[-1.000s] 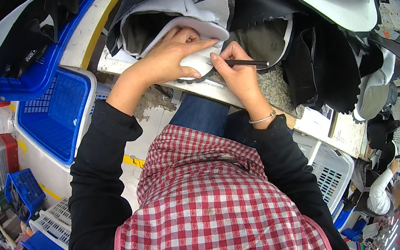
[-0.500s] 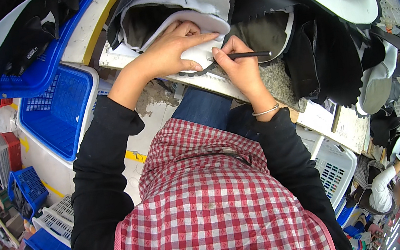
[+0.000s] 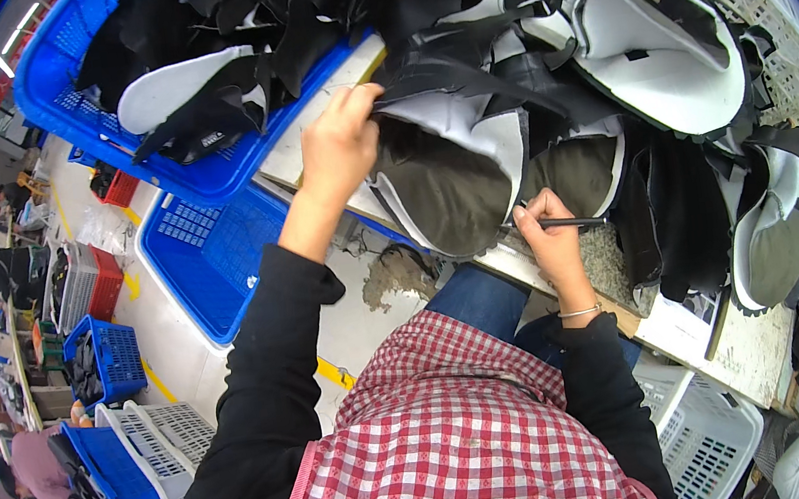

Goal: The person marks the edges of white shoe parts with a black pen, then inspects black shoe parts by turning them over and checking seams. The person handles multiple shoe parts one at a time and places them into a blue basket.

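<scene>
Nearest me, my right hand (image 3: 550,230) has its grip closed on a dark pen (image 3: 573,222), tip pointing right along the table (image 3: 677,329) edge. Farther up-left, my left hand (image 3: 340,141) pinches the black-and-white fabric piece (image 3: 453,157), which stretches rightward from that grip toward the pen.

Fabric piece (image 3: 453,192) lies on the bench (image 3: 735,347) (basket (image 3: 209,259) left, below).

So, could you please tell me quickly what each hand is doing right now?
Left hand: closed, gripping the edge of a black-and-white fabric piece.
Right hand: closed around a dark pen.
</scene>
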Motion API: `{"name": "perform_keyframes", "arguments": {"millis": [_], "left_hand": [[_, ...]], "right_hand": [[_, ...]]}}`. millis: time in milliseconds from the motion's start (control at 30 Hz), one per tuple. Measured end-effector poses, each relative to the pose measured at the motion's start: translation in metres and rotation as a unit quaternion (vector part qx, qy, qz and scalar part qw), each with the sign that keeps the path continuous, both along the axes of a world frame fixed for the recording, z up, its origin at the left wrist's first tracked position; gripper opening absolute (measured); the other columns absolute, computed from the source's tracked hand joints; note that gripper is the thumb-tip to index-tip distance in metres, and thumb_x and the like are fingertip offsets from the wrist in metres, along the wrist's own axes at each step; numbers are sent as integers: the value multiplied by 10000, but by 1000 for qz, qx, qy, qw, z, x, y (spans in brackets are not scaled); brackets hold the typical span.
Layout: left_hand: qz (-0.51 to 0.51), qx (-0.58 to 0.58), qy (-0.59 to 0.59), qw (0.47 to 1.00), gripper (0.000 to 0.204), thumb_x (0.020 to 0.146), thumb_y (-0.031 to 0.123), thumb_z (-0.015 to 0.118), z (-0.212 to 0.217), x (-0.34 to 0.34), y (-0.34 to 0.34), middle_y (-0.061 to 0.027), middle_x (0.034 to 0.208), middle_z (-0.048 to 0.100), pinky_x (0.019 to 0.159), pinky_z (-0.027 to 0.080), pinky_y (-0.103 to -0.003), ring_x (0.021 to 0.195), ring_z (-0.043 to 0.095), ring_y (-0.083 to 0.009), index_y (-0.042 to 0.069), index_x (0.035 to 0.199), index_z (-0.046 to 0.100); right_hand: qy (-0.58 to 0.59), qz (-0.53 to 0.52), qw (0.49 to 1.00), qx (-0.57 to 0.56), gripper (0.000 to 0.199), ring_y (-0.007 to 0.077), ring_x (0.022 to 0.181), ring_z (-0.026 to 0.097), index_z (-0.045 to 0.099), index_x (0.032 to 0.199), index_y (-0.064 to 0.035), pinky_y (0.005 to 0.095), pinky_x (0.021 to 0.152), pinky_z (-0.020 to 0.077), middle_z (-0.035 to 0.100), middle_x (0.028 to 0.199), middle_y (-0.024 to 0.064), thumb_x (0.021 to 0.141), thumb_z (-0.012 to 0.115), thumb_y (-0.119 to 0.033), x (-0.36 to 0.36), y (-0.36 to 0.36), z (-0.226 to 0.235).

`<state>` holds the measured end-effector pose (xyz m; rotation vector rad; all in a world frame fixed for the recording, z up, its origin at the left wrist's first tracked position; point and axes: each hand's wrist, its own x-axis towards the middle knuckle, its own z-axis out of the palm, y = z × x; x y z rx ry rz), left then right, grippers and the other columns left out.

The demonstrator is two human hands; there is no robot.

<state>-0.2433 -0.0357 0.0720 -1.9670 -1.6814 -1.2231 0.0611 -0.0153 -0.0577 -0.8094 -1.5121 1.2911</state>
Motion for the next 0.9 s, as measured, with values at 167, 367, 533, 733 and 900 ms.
{"name": "perform_keyframes", "arguments": {"millis": [167,367,533,733,900], "left_hand": [[92,251,-51,962,241,835,-58,613,69,-47,15,-132,924,719,812,545,-309,843,706,-218,-3,1060,679],[253,206,-8,945,326,842,34,703,112,-19,63,-229,1126,651,857,555,-436,947,668,-403,-12,1145,594],[18,-41,76,996,809,813,190,841,51,20,65,-177,1459,560,1076,500,-430,1279,589,-376,87,1516,454],[336,20,185,923,628,791,59,815,75,-144,-62,-150,1311,656,1081,482,-443,1257,581,-353,108,1383,610],[372,-161,98,909,258,863,208,789,66,-207,-121,-84,1104,734,917,541,-403,1093,678,-312,138,1110,761]], "right_hand": [[19,10,1000,-14,285,40,722,406,506,781,-74,233,669,360,460,755,-60,971,719,-69,7,-4,2],[13,22,999,-21,271,48,727,435,513,787,-65,240,672,374,483,760,-43,972,711,-63,5,-6,9],[14,24,1000,-2,283,45,721,422,503,781,-69,238,664,371,479,756,-49,970,714,-65,6,-6,9],[-2,32,999,0,292,43,705,410,497,775,-68,239,645,363,480,743,-52,958,724,-66,6,-4,5],[-12,25,1000,15,286,32,705,413,502,783,-69,232,637,360,476,735,-59,966,720,-84,5,-4,6]]}}
